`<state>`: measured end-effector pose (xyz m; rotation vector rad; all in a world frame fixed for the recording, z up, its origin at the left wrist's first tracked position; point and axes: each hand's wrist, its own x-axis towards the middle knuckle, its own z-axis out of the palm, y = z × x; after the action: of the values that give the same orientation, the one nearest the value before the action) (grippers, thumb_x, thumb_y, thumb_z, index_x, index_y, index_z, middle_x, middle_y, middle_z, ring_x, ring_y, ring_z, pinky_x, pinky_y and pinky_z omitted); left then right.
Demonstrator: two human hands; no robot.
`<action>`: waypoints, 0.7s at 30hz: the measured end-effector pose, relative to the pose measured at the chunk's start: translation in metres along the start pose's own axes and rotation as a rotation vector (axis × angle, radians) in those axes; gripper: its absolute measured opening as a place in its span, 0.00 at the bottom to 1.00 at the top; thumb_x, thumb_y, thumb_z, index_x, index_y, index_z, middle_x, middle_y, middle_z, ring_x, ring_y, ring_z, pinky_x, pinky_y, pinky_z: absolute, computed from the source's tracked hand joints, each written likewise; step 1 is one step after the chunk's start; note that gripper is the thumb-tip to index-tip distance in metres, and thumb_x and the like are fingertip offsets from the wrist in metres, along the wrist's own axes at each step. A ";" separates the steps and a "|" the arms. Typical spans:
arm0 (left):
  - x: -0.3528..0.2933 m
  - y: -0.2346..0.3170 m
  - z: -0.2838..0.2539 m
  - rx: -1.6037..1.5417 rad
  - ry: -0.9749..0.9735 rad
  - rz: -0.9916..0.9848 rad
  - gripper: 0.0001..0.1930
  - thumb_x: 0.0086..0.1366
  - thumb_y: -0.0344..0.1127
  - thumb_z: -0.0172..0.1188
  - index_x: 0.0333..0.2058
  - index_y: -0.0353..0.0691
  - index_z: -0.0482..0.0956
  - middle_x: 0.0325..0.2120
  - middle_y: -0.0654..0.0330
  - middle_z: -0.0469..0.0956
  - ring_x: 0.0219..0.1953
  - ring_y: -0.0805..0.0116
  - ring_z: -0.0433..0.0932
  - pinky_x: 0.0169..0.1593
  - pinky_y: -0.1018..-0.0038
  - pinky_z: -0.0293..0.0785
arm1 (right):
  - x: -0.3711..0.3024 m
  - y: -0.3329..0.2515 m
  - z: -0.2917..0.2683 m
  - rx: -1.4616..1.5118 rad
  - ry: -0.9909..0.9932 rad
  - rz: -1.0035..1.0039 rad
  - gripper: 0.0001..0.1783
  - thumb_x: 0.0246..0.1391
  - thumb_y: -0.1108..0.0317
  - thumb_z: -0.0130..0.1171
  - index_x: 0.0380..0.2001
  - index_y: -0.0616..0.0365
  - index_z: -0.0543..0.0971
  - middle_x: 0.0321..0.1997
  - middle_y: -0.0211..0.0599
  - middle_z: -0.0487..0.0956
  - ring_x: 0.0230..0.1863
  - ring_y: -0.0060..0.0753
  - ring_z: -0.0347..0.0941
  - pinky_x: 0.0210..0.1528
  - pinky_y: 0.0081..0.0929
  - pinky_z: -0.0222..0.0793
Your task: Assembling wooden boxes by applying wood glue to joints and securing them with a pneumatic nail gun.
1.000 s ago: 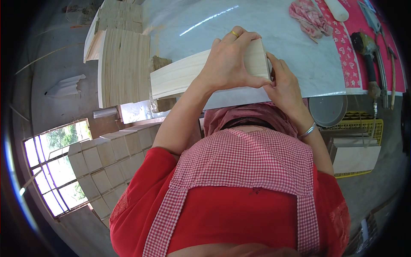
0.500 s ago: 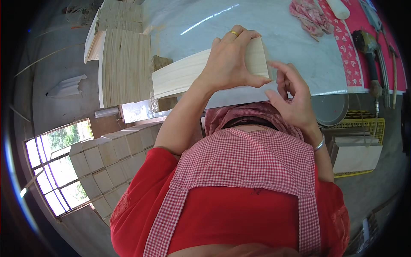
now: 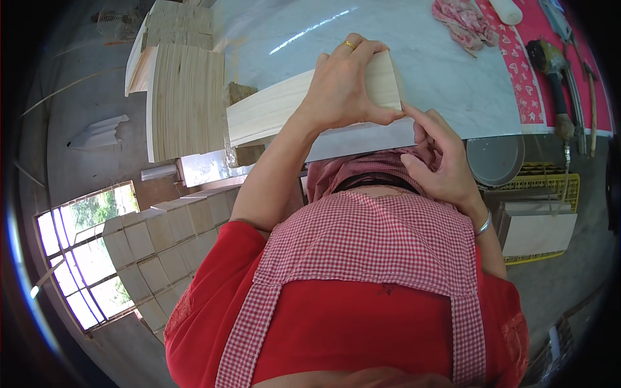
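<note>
A pale wooden board [image 3: 272, 107] lies across the near edge of the table, its right end toward my right hand. Spread over its top, my left hand [image 3: 343, 84] grips it, with the thumb at the near edge and the fingers over the far edge. My right hand [image 3: 440, 149] is beside the board's near right corner. Its index finger reaches to that corner and seems to touch it, the thumb stands apart, and the other fingers are curled with nothing visible in them. Under the board's left end is a rough brown block [image 3: 240, 95].
Stacked thin wooden boards [image 3: 186, 103] stand at the left. A pink rag [image 3: 466, 24], a white bottle [image 3: 506, 11], a dark-handled tool [image 3: 554, 84] and a hammer [image 3: 590, 97] lie at the right. Below are a grey basin [image 3: 495, 158] and a yellow crate [image 3: 566, 187].
My right index finger has moved to the board's near right corner, and the right thumb has dropped slightly. My left hand keeps its grip on the board.
</note>
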<state>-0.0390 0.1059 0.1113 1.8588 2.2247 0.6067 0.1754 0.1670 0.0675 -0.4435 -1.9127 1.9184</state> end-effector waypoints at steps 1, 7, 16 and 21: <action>0.000 0.000 0.001 -0.007 -0.004 -0.002 0.47 0.29 0.53 0.76 0.51 0.37 0.73 0.44 0.55 0.73 0.46 0.55 0.75 0.46 0.61 0.65 | -0.002 0.000 -0.002 0.006 -0.007 0.013 0.35 0.44 0.77 0.63 0.59 0.59 0.71 0.33 0.28 0.63 0.24 0.15 0.58 0.25 0.15 0.57; 0.001 -0.002 0.004 -0.042 0.064 0.033 0.45 0.31 0.52 0.76 0.51 0.38 0.73 0.44 0.54 0.73 0.46 0.55 0.75 0.46 0.60 0.66 | -0.006 0.013 -0.036 -0.253 0.121 -0.045 0.13 0.50 0.74 0.63 0.41 0.62 0.76 0.32 0.32 0.69 0.24 0.17 0.62 0.25 0.18 0.59; -0.008 -0.001 0.001 0.008 0.020 -0.008 0.43 0.33 0.53 0.75 0.50 0.40 0.74 0.43 0.56 0.73 0.46 0.55 0.75 0.46 0.58 0.66 | -0.014 0.026 -0.220 -1.029 0.601 0.391 0.19 0.62 0.54 0.56 0.30 0.62 0.77 0.34 0.39 0.77 0.28 0.30 0.72 0.31 0.30 0.67; -0.007 -0.004 0.003 0.033 0.018 -0.021 0.43 0.35 0.53 0.74 0.51 0.41 0.73 0.44 0.56 0.73 0.48 0.54 0.75 0.47 0.59 0.67 | 0.002 0.050 -0.261 -1.482 0.652 0.027 0.24 0.55 0.48 0.61 0.40 0.61 0.80 0.43 0.52 0.79 0.41 0.49 0.77 0.44 0.41 0.72</action>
<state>-0.0401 0.0995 0.1059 1.8500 2.2761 0.5893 0.2979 0.3961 0.0135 -1.2376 -2.3928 -0.0656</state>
